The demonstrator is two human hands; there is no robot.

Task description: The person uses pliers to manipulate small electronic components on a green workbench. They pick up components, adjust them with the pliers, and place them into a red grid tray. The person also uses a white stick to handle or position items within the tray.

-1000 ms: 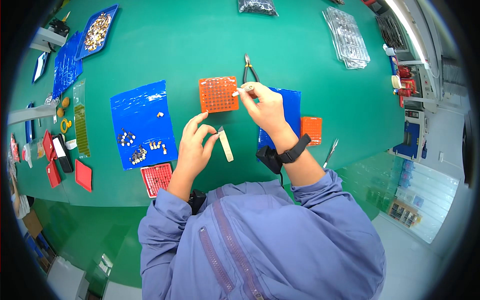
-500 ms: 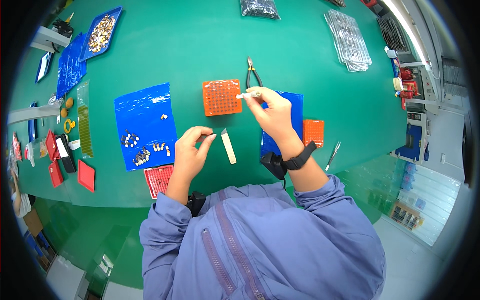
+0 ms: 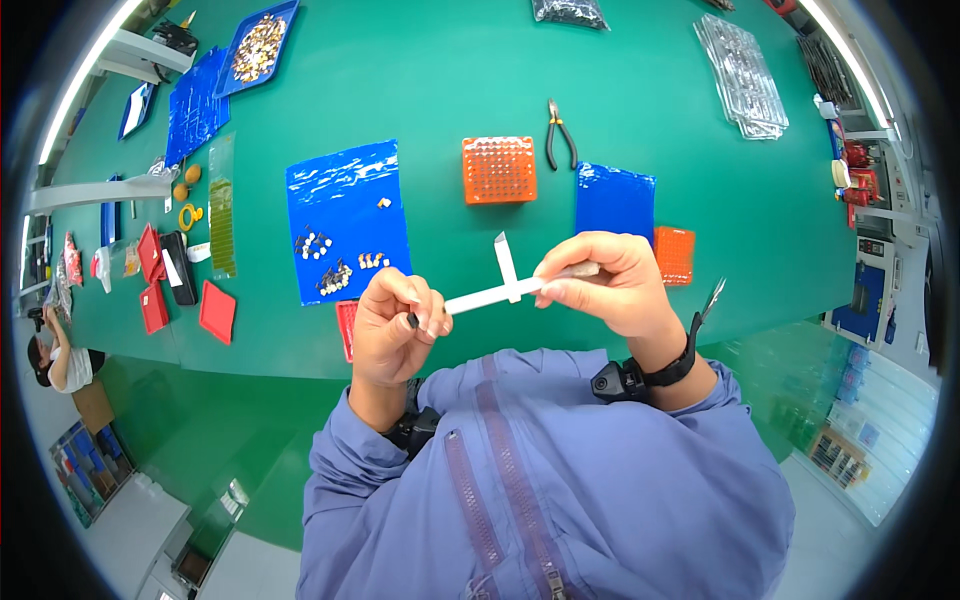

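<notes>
Nearest the camera: blue zip-front work jacket (image 3: 560, 500), both forearms rising from it, a black band (image 3: 668, 368) on the right wrist. Left hand (image 3: 396, 325) curled nearly into a fist, fingertips pinching something small and dark at the near end of a white strip (image 3: 490, 296). Right hand (image 3: 605, 283) closed around the strip's other end, thumb and forefinger pressed together on it; what lies inside the fist cannot be made out. The strip runs between the two hands, held up off the green table (image 3: 450, 90), tilted slightly upward toward the right. A second short white strip (image 3: 506, 266) crosses it close to the right hand; whether it lies on the table or touches the held strip, cannot tell. Just below the left hand, partly hidden, a small red perforated tray (image 3: 346, 325). Beyond the left hand, a blue sheet (image 3: 345, 215) with small clusters of metal parts (image 3: 335, 265). Behind the right hand, a smaller blue sheet (image 3: 614, 200) and an orange grid block (image 3: 675, 253) beside it; a metal tool (image 3: 712, 298) right of the wrist. Farther out, a larger orange perforated block (image 3: 498, 169), black-handled pliers (image 3: 558, 132) just right of it. Far left, red cases (image 3: 216, 311) and a blue tray of brass-coloured pieces (image 3: 258, 45); far right, clear plastic trays (image 3: 742, 75).
</notes>
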